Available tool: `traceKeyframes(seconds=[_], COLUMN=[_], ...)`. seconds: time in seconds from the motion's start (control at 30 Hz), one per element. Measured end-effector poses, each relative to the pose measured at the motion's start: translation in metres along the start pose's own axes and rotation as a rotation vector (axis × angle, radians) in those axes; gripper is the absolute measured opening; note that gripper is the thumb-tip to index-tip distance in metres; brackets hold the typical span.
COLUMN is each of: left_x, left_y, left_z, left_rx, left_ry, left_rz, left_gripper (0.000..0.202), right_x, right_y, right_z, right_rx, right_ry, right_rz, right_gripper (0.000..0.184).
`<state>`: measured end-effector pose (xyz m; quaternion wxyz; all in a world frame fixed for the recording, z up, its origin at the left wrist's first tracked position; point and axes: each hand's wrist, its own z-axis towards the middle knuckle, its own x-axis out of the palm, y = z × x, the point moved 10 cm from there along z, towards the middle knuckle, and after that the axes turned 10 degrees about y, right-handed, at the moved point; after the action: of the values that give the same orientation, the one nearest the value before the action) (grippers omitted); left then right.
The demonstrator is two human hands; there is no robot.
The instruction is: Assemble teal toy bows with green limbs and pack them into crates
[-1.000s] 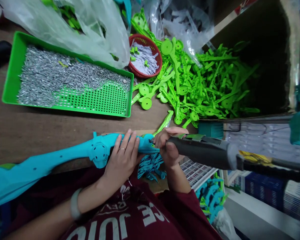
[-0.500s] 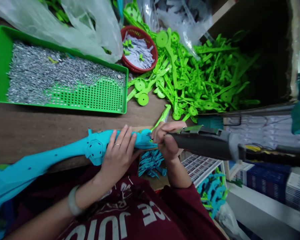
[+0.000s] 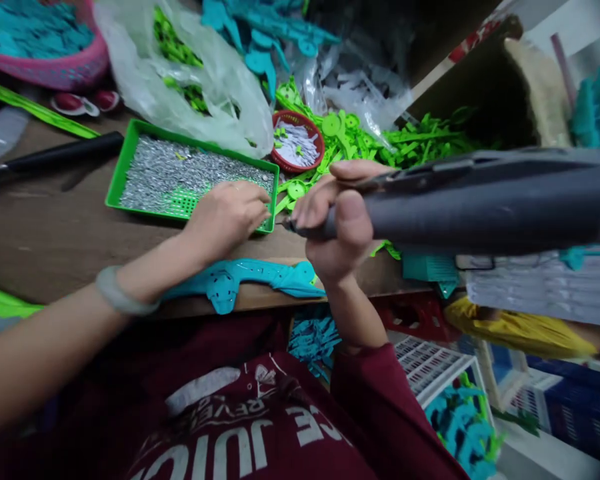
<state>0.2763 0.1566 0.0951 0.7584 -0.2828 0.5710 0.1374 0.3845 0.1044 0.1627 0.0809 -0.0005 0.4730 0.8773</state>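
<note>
Dark tool (image 3: 460, 213) is gripped in the R hand (image 3: 337, 223), fingers wrapped round its front end w/ thumb along the near side; its thin tip is pointed L, just beside the R end of the green tray (image 3: 125, 163). The L hand (image 3: 229, 217) is held over that end of the tray, fingers bent & partly closed; whether a screw is pinched can't be told, fingertips being hidden. Silvery screws (image 3: 165, 170) are heaped in the tray, mostly twd its far side & L end. The blue part (image 3: 260, 272) is laid on the surface (image 3: 55, 227) nr the front edge, apart from both hands, partly covered by the L forearm (image 3: 145, 273). Behind, pale strips (image 3: 300, 141) are held in a red basket (image 3: 293, 168), w/ lime-green parts (image 3: 343, 133) piled alongside.
</note>
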Motion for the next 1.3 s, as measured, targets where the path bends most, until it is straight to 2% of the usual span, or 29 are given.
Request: traceKeyframes(seconds=[0.07,0.1,0.2,0.27,0.33,0.4,0.43,0.5,0.57,0.6,0.7,0.8,0.87,0.93,1.0,1.07,1.17,1.23,1.3], left_x=[-0.010,-0.014,-0.013,-0.006,-0.002,-0.005,-0.008,-0.013,-0.012,-0.010,-0.004,-0.017,-0.032,-0.034,-0.014,0.019,0.059,0.070,0.072], left_y=[0.029,0.036,0.038,0.039,0.050,0.060,0.061,0.052,0.044,0.045,0.064,0.080,0.070,0.041,-0.003,-0.031,-0.043,-0.042,-0.038], left_z=[-0.003,-0.007,-0.019,-0.020,-0.017,-0.014,-0.013,-0.012,-0.012,-0.010,-0.005,-0.018,-0.039,-0.065,-0.088,-0.104,-0.113,-0.114,-0.112], left_rx=[-0.107,-0.110,0.024,0.062,-0.025,-0.105,-0.089,0.049,0.195,0.215,0.073,-0.113,-0.143,-0.078,0.097,0.134,0.060,0.029,0.015], left_ry=[-0.025,-0.051,-0.077,-0.021,0.020,0.012,-0.014,-0.060,-0.068,-0.058,0.014,0.062,-0.005,-0.089,-0.100,-0.055,-0.004,0.003,0.004], left_rz=[0.136,0.145,-0.061,-0.166,-0.106,-0.010,-0.017,-0.142,-0.283,-0.297,-0.087,0.184,0.223,0.163,0.091,0.051,-0.028,-0.054,-0.061], left_gripper=[0.030,0.029,0.038,0.041,0.048,0.049,0.046,0.043,0.038,0.036,0.042,0.045,0.043,0.044,0.036,0.038,0.046,0.049,0.050], right_x=[0.010,0.013,0.031,0.041,0.048,0.050,0.049,0.048,0.051,0.052,0.051,0.034,0.022,0.012,0.001,-0.006,-0.006,-0.002,0.003], right_y=[-0.002,-0.005,-0.023,-0.026,-0.026,-0.024,-0.023,-0.020,-0.020,-0.021,-0.024,-0.017,-0.013,-0.013,-0.019,-0.031,-0.048,-0.052,-0.054], right_z=[0.006,0.005,0.003,0.005,0.009,0.014,0.016,0.020,0.024,0.027,0.032,0.017,-0.005,-0.032,-0.057,-0.074,-0.087,-0.089,-0.090], right_rx=[-0.092,-0.127,-0.110,-0.132,-0.156,-0.165,-0.169,-0.190,-0.200,-0.190,-0.145,-0.098,-0.037,0.018,0.042,0.068,0.098,0.095,0.093], right_ry=[-0.033,-0.054,-0.021,0.014,0.026,0.012,-0.002,-0.029,-0.030,-0.028,-0.060,-0.131,-0.112,-0.077,-0.086,-0.105,-0.071,0.005,0.078], right_rz=[0.157,0.229,0.277,0.253,0.209,0.152,0.128,0.105,0.100,0.100,0.154,0.243,0.225,0.185,0.175,0.167,0.119,0.068,0.016], right_gripper=[0.035,0.031,0.031,0.035,0.038,0.040,0.041,0.041,0.040,0.041,0.037,0.021,0.014,0.012,0.013,0.013,0.016,0.019,0.021])
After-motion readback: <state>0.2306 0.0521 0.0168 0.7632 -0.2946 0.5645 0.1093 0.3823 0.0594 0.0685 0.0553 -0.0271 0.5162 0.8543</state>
